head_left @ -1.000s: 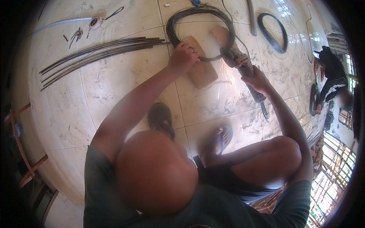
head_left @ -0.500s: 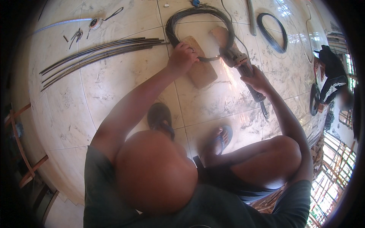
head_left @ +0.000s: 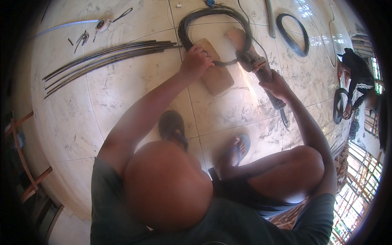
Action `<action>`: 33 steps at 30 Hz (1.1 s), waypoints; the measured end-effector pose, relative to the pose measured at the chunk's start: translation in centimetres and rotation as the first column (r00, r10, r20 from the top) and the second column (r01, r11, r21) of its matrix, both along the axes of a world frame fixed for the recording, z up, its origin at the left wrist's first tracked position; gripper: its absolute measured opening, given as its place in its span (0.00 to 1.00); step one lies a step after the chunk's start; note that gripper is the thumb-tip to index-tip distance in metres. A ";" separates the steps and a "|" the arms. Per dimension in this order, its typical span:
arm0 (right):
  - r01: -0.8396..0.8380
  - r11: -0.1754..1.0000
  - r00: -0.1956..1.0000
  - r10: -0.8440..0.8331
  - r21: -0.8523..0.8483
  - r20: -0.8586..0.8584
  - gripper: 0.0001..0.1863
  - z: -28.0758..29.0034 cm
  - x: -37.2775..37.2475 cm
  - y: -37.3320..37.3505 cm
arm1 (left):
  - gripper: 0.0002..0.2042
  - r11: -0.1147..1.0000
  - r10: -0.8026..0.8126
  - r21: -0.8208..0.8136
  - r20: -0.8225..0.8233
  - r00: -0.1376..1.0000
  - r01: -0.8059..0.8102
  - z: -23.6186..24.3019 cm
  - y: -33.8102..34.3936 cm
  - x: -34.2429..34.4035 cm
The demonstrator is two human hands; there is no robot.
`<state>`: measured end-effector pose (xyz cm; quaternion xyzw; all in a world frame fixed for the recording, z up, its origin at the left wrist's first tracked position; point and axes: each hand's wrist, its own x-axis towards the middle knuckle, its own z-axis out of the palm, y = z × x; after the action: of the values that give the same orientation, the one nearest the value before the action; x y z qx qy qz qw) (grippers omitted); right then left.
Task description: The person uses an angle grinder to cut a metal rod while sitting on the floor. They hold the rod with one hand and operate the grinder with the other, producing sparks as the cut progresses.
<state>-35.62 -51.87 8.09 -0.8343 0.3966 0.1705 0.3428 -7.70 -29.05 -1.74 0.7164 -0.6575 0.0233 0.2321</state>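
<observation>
A thick coil of dark wire [head_left: 212,12] lies on the tiled floor, its near part crossing a brick [head_left: 218,79]. My left hand [head_left: 196,63] grips the bundled wire over the brick. In my right hand [head_left: 277,86] is an angle grinder [head_left: 255,64], held by its body with the head against the wire. Sparks [head_left: 247,83] spray from the contact point down toward my feet. A second brick piece [head_left: 235,38] sits partly under the coil's right side. The grinder's disc is mostly hidden.
Several dark rods [head_left: 110,61] lie at left. Beyond them are a tape measure [head_left: 103,25] and short metal pieces [head_left: 84,38]. A smaller wire coil [head_left: 292,34] and a grey bar [head_left: 270,18] lie at the far right. Another person [head_left: 359,75] bends beside a black coil [head_left: 338,105].
My hands and the grinder stay almost in place. The spark spray has become shorter and fainter. At the right, the other person has shifted, with a hand now lower near the black coil.
</observation>
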 end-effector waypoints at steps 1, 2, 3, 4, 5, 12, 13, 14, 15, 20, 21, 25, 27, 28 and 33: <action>0.004 1.000 1.000 -0.003 -0.016 0.005 0.35 -0.2 -0.1 -0.1 | 0.11 1.000 0.002 -0.009 0.004 1.000 -0.002 -0.1 0.0 0.0; 0.007 0.999 1.000 -0.007 -0.033 0.011 0.35 -0.5 -0.3 -0.1 | 0.11 1.000 0.003 -0.018 0.008 1.000 -0.003 -0.2 0.0 0.1; 0.012 0.999 1.000 -0.012 -0.049 0.013 0.35 -0.4 -0.3 0.0 | 0.11 1.000 0.002 -0.012 0.008 1.000 -0.002 -0.1 -0.1 0.0; 0.023 0.999 1.000 -0.023 -0.032 0.013 0.35 -0.4 -0.3 0.1 | 0.11 1.000 0.001 -0.007 0.008 1.000 -0.001 -0.1 -0.1 -0.1; 0.035 0.999 0.999 -0.035 -0.014 0.014 0.35 -0.3 -0.4 0.1 | 0.11 1.000 -0.001 -0.001 0.009 1.000 0.001 0.0 -0.1 -0.1; 0.046 0.999 0.999 -0.046 -0.002 0.018 0.34 -0.6 -0.5 -0.1 | 0.11 1.000 -0.007 -0.028 -0.006 1.000 0.007 -0.2 -0.1 0.0; 0.044 0.999 0.999 -0.044 0.004 0.023 0.34 -0.5 -0.3 0.1 | 0.11 1.000 -0.004 -0.028 -0.009 1.000 0.004 -0.3 -0.1 0.0; 0.042 0.999 0.999 -0.042 0.011 0.027 0.34 -0.3 -0.3 0.2 | 0.10 1.000 -0.002 -0.029 -0.012 1.000 0.002 -0.4 0.0 0.0; 0.044 0.999 0.999 -0.044 0.014 0.029 0.34 0.1 -0.3 0.4 | 0.10 0.999 -0.004 -0.036 -0.007 1.000 0.003 -0.3 0.0 0.0; 0.049 0.998 0.996 -0.052 0.036 0.067 0.34 -0.7 -0.5 -0.2 | 0.10 1.000 -0.004 -0.030 -0.013 1.000 0.004 -0.4 -0.1 0.0; 0.052 0.997 0.995 -0.057 0.058 0.084 0.34 -0.7 -0.3 -0.1 | 0.10 1.000 -0.004 -0.019 -0.012 1.000 0.004 -0.3 -0.1 0.0; 0.039 0.999 0.999 -0.040 0.007 0.027 0.35 -0.1 -0.3 0.1 | 0.10 1.000 0.005 0.006 -0.001 1.000 -0.005 -0.2 0.0 -0.1; 0.042 0.998 0.998 -0.044 0.039 0.049 0.35 -0.1 -0.5 0.1 | 0.10 1.000 0.006 0.004 0.004 1.000 -0.006 -0.2 -0.1 -0.1; 0.038 0.999 0.998 -0.038 0.015 0.040 0.35 -0.2 -0.5 0.1 | 0.10 1.000 0.001 0.000 0.006 1.000 -0.001 -0.2 -0.1 -0.1; 0.028 1.000 0.999 -0.028 0.000 -0.027 0.35 0.2 0.1 0.2 | 0.11 1.000 0.003 0.002 -0.011 1.000 -0.003 -0.1 -0.1 -0.1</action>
<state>-35.50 -51.67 8.25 -0.8263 0.4127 0.1771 0.3400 -7.84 -29.10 -1.80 0.7179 -0.6551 0.0191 0.2347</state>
